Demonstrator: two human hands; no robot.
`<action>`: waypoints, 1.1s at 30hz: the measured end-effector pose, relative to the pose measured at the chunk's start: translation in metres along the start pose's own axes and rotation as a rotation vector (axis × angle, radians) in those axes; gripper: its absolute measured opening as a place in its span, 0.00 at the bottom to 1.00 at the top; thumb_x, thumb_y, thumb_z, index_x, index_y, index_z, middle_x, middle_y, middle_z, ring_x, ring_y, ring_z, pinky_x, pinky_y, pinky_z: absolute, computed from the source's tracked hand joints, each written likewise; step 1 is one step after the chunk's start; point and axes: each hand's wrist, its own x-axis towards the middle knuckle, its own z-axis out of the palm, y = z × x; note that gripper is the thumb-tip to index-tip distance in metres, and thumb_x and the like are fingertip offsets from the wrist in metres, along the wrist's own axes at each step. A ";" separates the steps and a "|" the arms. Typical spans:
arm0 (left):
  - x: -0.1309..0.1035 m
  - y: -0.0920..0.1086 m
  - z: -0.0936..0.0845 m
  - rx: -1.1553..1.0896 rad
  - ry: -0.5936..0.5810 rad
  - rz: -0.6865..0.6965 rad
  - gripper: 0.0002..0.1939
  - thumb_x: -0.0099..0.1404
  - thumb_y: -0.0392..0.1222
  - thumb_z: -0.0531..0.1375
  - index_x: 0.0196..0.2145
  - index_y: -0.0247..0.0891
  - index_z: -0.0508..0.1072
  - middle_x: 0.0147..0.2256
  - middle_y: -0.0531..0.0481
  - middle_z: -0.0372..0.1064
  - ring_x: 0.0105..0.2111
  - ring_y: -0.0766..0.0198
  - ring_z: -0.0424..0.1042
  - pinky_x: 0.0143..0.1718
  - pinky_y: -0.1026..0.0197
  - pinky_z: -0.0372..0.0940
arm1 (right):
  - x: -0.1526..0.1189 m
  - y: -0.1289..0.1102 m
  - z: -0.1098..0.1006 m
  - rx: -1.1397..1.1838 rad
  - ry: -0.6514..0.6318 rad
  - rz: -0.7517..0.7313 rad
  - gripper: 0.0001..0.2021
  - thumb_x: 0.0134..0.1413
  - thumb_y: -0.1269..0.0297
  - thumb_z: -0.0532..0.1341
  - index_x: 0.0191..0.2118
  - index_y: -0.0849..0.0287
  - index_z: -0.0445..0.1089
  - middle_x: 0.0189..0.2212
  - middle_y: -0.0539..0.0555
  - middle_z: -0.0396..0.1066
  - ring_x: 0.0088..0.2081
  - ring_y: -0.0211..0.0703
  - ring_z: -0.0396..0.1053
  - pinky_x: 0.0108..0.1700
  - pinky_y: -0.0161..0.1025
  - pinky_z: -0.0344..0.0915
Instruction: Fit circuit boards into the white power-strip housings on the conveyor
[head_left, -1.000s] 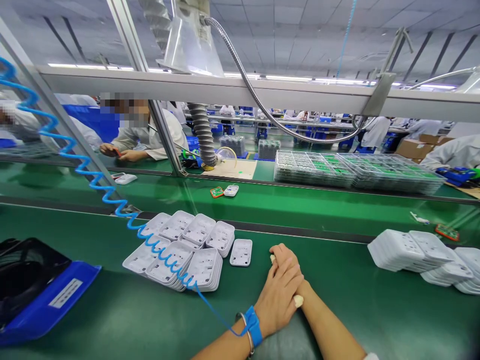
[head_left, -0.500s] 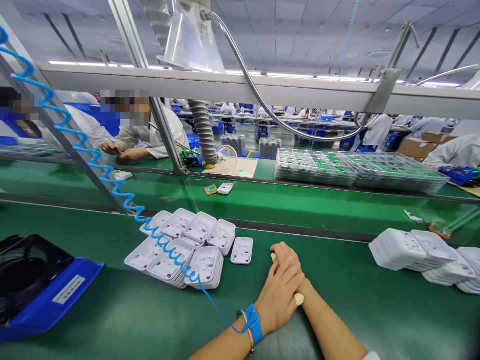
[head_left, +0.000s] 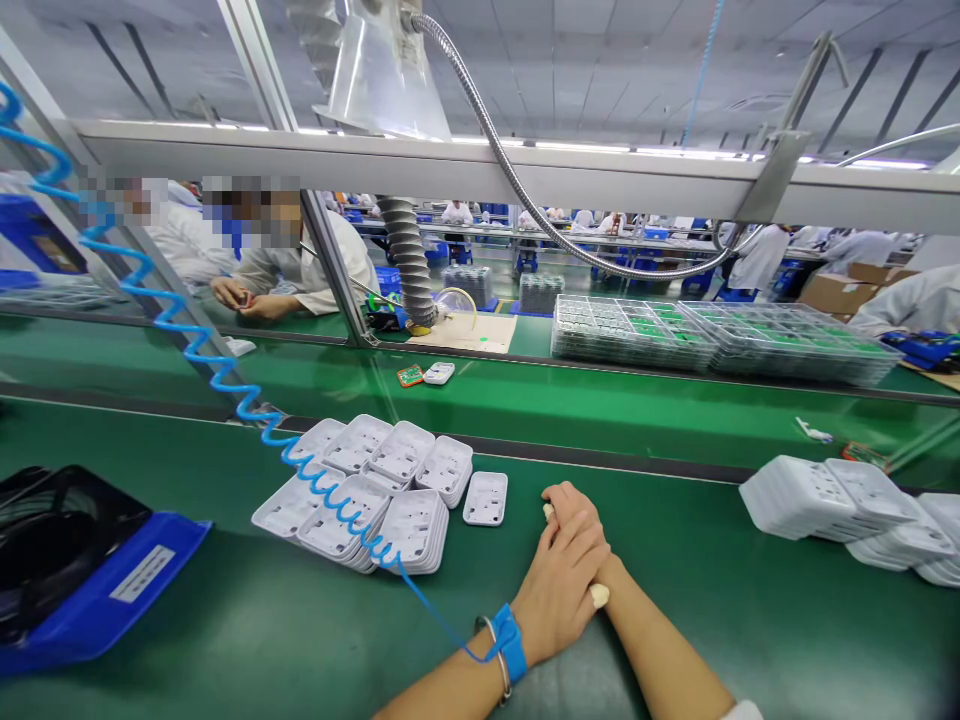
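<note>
My left hand (head_left: 561, 580), with a blue wrist strap (head_left: 510, 643) and a metal bracelet at the wrist, lies flat across the back of my right hand (head_left: 576, 504). Its fingers are stretched out and it grips nothing. My right hand rests on the green bench, fingers loosely bent and partly covered by the left; nothing shows in it. Cream finger covers (head_left: 599, 596) sit on some fingertips. Left of the hands lies a single white plastic housing (head_left: 485, 499), beside several stacks of the same housings (head_left: 414, 522).
A coiled blue cord (head_left: 247, 400) hangs across the stacks to my strap. At far left is a blue bin (head_left: 142, 590) with black items. More white stacks (head_left: 806, 495) stand at right. A belt (head_left: 600, 410) behind carries a circuit board (head_left: 410, 375). Clear trays (head_left: 634, 330) stand beyond.
On the belt, the circuit boards and small white parts have moved left. The coiled cord has swung a little left. A co-worker's hands have shifted slightly. My hands stay as they were.
</note>
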 end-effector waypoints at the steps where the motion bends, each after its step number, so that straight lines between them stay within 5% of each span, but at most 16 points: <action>1: 0.000 -0.001 0.000 0.003 0.001 0.001 0.23 0.65 0.44 0.50 0.57 0.40 0.58 0.60 0.48 0.52 0.63 0.55 0.39 0.61 0.46 0.39 | 0.000 0.001 0.002 -0.003 -0.003 0.004 0.09 0.55 0.68 0.50 0.38 0.54 0.66 0.32 0.50 0.62 0.32 0.38 0.60 0.35 0.35 0.55; 11: 0.000 0.000 0.000 -0.003 0.001 0.004 0.23 0.64 0.44 0.50 0.56 0.41 0.58 0.59 0.47 0.54 0.63 0.54 0.40 0.61 0.45 0.39 | -0.003 0.011 0.010 -0.018 0.035 -0.039 0.14 0.49 0.72 0.55 0.40 0.48 0.67 0.33 0.52 0.64 0.34 0.45 0.64 0.36 0.41 0.56; 33: 0.001 -0.002 0.003 0.033 0.010 0.015 0.24 0.64 0.44 0.50 0.58 0.41 0.57 0.59 0.47 0.54 0.63 0.54 0.40 0.60 0.46 0.40 | -0.001 0.013 0.013 -0.028 0.040 -0.064 0.10 0.54 0.70 0.51 0.40 0.56 0.65 0.33 0.51 0.63 0.33 0.38 0.60 0.37 0.35 0.55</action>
